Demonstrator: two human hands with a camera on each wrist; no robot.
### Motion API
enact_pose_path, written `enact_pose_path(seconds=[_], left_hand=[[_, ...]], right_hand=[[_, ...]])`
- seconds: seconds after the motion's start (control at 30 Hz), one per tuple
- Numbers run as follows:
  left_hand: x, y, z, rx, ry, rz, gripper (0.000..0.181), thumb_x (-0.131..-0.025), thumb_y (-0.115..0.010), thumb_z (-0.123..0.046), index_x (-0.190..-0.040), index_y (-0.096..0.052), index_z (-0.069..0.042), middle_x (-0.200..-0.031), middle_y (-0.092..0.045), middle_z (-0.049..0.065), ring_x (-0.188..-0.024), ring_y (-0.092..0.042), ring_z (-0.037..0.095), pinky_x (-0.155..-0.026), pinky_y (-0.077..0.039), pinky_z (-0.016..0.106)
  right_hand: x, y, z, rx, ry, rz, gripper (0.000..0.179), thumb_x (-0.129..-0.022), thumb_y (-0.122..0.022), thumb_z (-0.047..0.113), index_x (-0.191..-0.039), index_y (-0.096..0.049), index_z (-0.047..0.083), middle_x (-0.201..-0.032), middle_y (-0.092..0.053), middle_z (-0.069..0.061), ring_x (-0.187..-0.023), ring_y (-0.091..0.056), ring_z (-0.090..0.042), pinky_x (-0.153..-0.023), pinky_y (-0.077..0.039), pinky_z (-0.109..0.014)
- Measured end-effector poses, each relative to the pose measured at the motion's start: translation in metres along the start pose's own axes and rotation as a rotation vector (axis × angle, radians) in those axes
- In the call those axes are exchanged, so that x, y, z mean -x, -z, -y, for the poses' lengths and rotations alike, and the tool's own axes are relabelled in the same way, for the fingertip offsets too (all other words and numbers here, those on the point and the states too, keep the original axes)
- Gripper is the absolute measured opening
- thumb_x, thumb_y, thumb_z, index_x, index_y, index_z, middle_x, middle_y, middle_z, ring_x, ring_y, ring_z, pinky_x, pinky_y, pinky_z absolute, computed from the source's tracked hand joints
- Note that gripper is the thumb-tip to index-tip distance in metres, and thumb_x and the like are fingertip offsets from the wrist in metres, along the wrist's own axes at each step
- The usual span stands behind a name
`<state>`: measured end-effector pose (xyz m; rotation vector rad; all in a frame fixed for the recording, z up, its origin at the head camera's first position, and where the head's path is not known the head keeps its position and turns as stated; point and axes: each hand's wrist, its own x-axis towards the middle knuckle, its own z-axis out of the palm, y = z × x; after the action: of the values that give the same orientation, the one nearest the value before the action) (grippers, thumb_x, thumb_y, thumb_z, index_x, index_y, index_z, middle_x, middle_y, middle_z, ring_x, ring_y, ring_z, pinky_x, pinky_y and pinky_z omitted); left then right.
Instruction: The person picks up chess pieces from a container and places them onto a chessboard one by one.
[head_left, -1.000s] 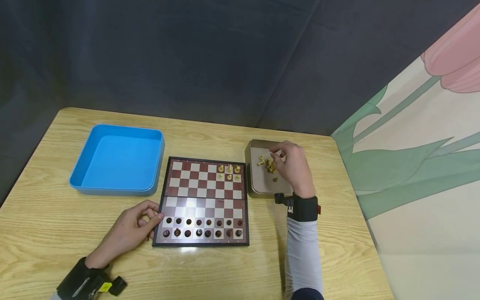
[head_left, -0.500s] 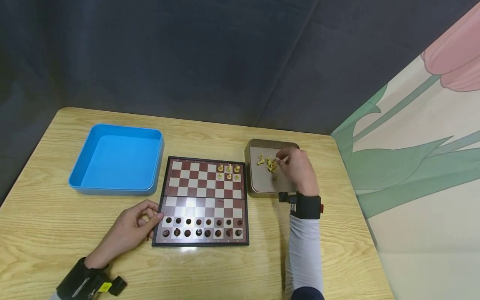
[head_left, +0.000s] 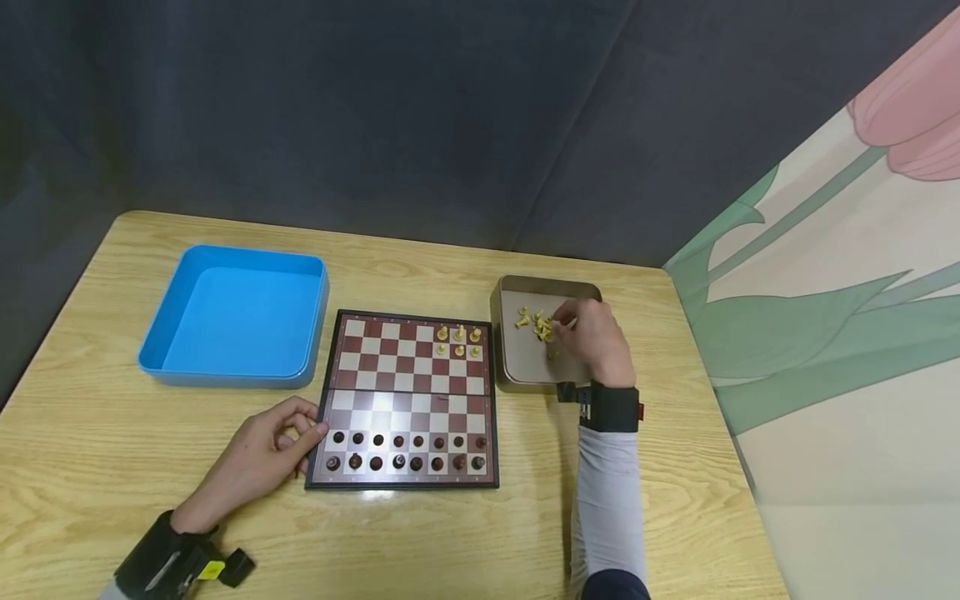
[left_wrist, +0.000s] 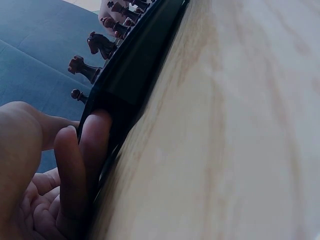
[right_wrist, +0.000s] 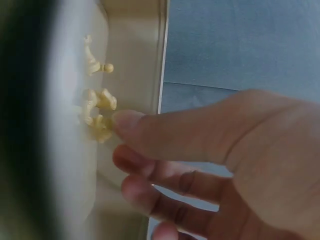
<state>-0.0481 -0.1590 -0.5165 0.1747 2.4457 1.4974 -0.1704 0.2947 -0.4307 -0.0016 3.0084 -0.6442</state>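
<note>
My left hand [head_left: 266, 450] holds the left edge of the chessboard [head_left: 390, 406], thumb on the rim. The left wrist view shows its fingers [left_wrist: 70, 165] against the side of the black board frame [left_wrist: 140, 60]. Dark chess pieces [head_left: 397, 461] fill the two near rows; several yellow chess pieces [head_left: 460, 351] stand in the far right corner. My right hand [head_left: 597, 342] reaches into the tin box [head_left: 517, 367], beside a pile of yellow chess pieces [right_wrist: 100, 112]. Its thumb and fingertips are parted, thumb tip right at the pile, with no piece visible between them.
A blue tray [head_left: 243, 325] stands on the wooden table [head_left: 420, 550] left of the board. Behind the table hangs a dark curtain [head_left: 375, 125]. A flower-patterned panel [head_left: 825, 350] borders the right side.
My right hand has shifted slightly right and lower over the tin box, uncovering more of the pile. The left hand and the pieces on the board stay as they were.
</note>
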Motion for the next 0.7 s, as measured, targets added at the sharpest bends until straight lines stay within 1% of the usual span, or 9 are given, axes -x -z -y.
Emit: enact_pose_path(seconds=[0.1,0.23,0.4,0.57,0.7], left_hand=[[0.000,0.000,-0.001,0.001,-0.003,0.001,0.039,-0.098,-0.068,-0.036,-0.119,-0.064,-0.003,-0.081,-0.066,0.004,-0.053,-0.065,0.013,-0.050,-0.046,0.027],[-0.001,0.000,-0.001,0.003,-0.005,0.001,0.038,-0.098,-0.068,-0.036,-0.118,-0.064,-0.004,-0.080,-0.066,0.004,-0.053,-0.065,0.014,-0.050,-0.046,0.027],[-0.002,0.001,-0.002,0.005,0.006,0.001,0.039,-0.098,-0.068,-0.037,-0.119,-0.064,-0.004,-0.080,-0.066,0.004,-0.054,-0.066,0.014,-0.052,-0.047,0.027],[-0.002,0.001,-0.003,0.008,0.006,0.002,0.039,-0.098,-0.068,-0.037,-0.119,-0.064,-0.004,-0.080,-0.066,0.004,-0.055,-0.066,0.014,-0.054,-0.048,0.027],[-0.002,0.001,-0.003,0.012,0.005,0.003,0.039,-0.098,-0.068,-0.037,-0.118,-0.064,-0.004,-0.080,-0.066,0.005,-0.054,-0.066,0.014,-0.053,-0.048,0.027]], right_hand=[[-0.002,-0.003,-0.001,0.020,0.012,-0.040,0.019,-0.095,-0.067,0.009,-0.109,-0.075,-0.001,-0.098,-0.073,-0.017,-0.080,-0.067,-0.028,-0.068,-0.053,-0.042],[-0.006,-0.006,0.000,0.033,0.016,-0.077,0.025,-0.096,-0.066,0.009,-0.117,-0.072,-0.004,-0.103,-0.072,-0.020,-0.085,-0.069,-0.032,-0.070,-0.056,-0.046],[-0.009,-0.010,0.002,0.023,0.014,-0.072,0.020,-0.097,-0.067,0.009,-0.112,-0.074,-0.002,-0.103,-0.073,-0.019,-0.085,-0.070,-0.031,-0.069,-0.057,-0.045],[-0.010,-0.013,0.003,0.043,0.018,-0.074,0.013,-0.097,-0.068,0.008,-0.104,-0.075,0.000,-0.098,-0.073,-0.017,-0.081,-0.070,-0.028,-0.067,-0.057,-0.043],[-0.010,-0.014,0.003,0.064,0.011,-0.072,0.014,-0.095,-0.069,0.008,-0.105,-0.074,-0.001,-0.098,-0.073,-0.017,-0.080,-0.069,-0.029,-0.067,-0.057,-0.044]])
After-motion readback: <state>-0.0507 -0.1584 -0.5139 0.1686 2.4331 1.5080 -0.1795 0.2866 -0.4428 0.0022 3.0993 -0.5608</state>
